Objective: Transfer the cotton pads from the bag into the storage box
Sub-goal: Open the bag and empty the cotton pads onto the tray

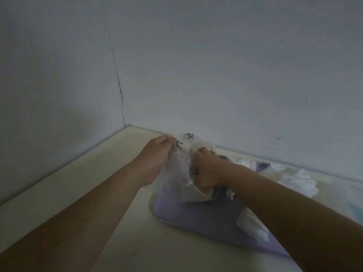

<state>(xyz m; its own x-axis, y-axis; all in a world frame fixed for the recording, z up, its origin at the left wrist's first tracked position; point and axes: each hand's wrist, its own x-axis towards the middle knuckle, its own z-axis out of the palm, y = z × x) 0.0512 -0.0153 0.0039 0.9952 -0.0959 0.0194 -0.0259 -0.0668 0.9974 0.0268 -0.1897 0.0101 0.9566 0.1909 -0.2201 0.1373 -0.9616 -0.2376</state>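
Note:
A thin translucent plastic bag [180, 173] with black print is held up over the purple storage box [196, 214], which lies on the cream table near the wall. My left hand [155, 156] pinches the bag's upper left edge. My right hand [208, 169] is closed on the bag's right side, with its fingers tucked into the plastic. White cotton pads [253, 224] lie against the box beside my right forearm. What the bag holds is hidden by the crumpled plastic.
The cream table [78, 183] sits in a corner between two grey walls. More crumpled white plastic or wrapping [290, 173] lies to the right by the back wall. A bluish patch [353, 209] shows at the right edge.

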